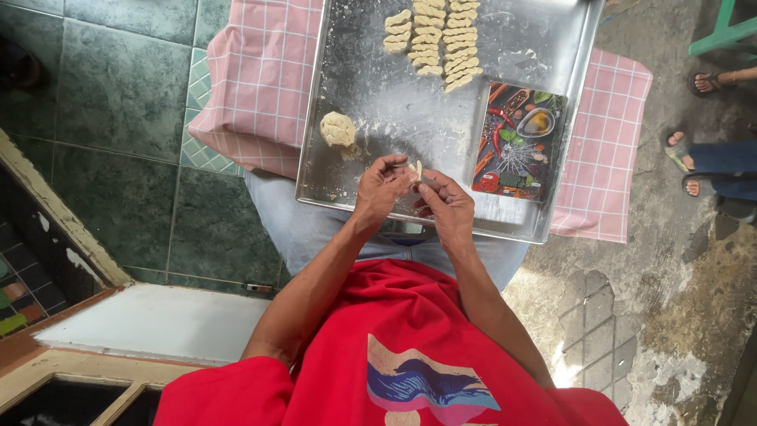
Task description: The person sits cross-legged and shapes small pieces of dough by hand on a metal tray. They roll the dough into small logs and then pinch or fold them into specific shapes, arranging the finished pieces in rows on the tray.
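Note:
A floured metal tray (371,102) rests across my lap on a pink checked cloth (260,79). Over its near edge my left hand (382,189) and my right hand (446,207) meet, both pinching one small pale piece of dough (416,168) between the fingertips. A round lump of dough (337,128) lies on the tray just left of my left hand. At the tray's far end, several shaped dough pieces (432,39) lie in three rows. A small board printed with colourful spices and vegetables (518,142) lies on the tray to the right of my hands.
Green tiled floor (118,95) lies to the left, rough concrete ground (670,276) to the right. Another person's sandalled feet (694,170) stand at the right edge. A white slab with a wooden frame (150,319) is at lower left. I wear a red shirt.

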